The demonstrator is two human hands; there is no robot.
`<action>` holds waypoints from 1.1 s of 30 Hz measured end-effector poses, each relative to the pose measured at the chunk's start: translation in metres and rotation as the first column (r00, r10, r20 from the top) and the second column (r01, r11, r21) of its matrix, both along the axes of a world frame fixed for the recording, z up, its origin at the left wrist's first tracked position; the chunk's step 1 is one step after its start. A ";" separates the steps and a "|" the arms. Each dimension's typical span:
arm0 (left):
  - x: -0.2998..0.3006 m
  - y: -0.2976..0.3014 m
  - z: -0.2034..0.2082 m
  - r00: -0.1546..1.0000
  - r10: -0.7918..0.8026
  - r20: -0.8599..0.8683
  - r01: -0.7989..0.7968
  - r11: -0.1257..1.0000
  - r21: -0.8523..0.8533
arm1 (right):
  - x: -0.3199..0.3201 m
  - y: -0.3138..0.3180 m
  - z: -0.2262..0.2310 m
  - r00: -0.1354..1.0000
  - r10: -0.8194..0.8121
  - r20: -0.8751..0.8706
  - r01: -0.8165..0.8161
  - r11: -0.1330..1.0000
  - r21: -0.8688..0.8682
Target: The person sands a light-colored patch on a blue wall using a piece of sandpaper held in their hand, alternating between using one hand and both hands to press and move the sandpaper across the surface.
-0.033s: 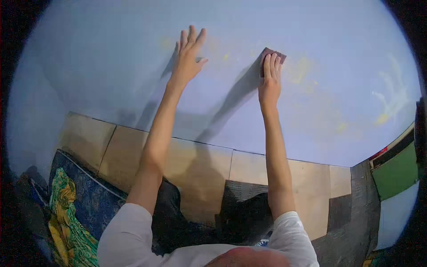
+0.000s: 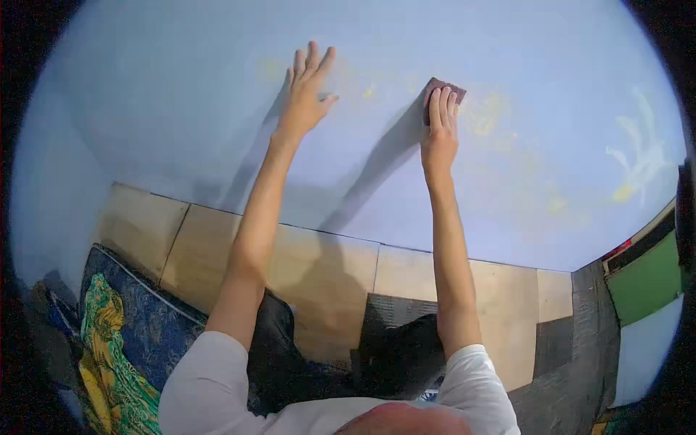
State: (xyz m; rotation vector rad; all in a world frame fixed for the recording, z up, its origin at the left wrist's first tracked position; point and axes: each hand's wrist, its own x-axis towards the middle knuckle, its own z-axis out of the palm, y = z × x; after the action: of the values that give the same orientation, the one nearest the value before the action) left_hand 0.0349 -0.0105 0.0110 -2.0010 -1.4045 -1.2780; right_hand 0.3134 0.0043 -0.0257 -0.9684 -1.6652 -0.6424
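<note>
A pale blue wall (image 2: 362, 159) with worn yellowish patches fills the upper part of the view. My left hand (image 2: 306, 101) is raised to it with fingers spread and nothing held; its fingertips are at the surface. To the right, my right hand (image 2: 440, 127) has its fingers over a reddish-brown piece of sandpaper (image 2: 454, 91) and presses it flat against the wall. Yellow patches (image 2: 486, 116) show just right of the sandpaper. My fingers and palm hide most of the sheet's lower part.
Tan floor tiles (image 2: 500, 297) meet the foot of the wall. At lower left lies a dark blue patterned mattress (image 2: 156, 326) with a green and yellow cloth (image 2: 109, 348) on it. Dark grey matting (image 2: 565, 391) and a green panel (image 2: 645, 279) are at the right. White marks (image 2: 645, 156) streak the wall.
</note>
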 end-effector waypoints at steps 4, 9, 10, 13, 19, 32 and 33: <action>-0.003 -0.008 0.008 1.000 -0.023 0.011 0.023 1.000 -0.015 | 0.001 -0.007 0.010 0.999 0.024 -0.036 -0.024 1.000 0.005; 0.005 -0.027 0.037 0.961 -0.232 0.149 0.248 0.963 -0.101 | 0.005 -0.044 0.051 0.807 0.513 -0.292 -0.560 0.821 -0.106; 0.015 -0.038 0.046 0.908 -0.334 0.253 0.376 0.916 -0.142 | 0.008 -0.052 0.061 0.743 0.595 -0.305 -0.654 0.742 -0.147; 0.031 -0.048 0.053 0.515 -0.654 0.554 0.809 0.584 -0.062 | -0.002 -0.085 0.083 0.482 0.631 -0.608 -0.874 0.398 -0.279; 0.052 -0.056 0.054 0.455 -0.663 0.595 0.816 0.578 0.020 | -0.006 -0.089 0.081 0.488 0.580 -0.652 -0.873 0.327 -0.363; 0.054 -0.063 0.052 0.710 -0.504 0.492 0.639 0.755 -0.147 | -0.024 -0.090 0.081 0.561 0.475 -0.679 -0.813 0.471 -0.342; 0.054 -0.063 0.052 0.721 -0.494 0.485 0.632 0.756 -0.169 | -0.024 -0.087 0.079 0.532 0.492 -0.689 -0.831 0.463 -0.310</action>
State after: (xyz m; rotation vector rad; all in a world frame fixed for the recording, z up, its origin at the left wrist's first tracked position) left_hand 0.0885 -0.0740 0.0634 -2.6516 -1.2594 -1.9428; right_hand 0.2896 -0.0829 0.0530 -0.6674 -1.5815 0.7591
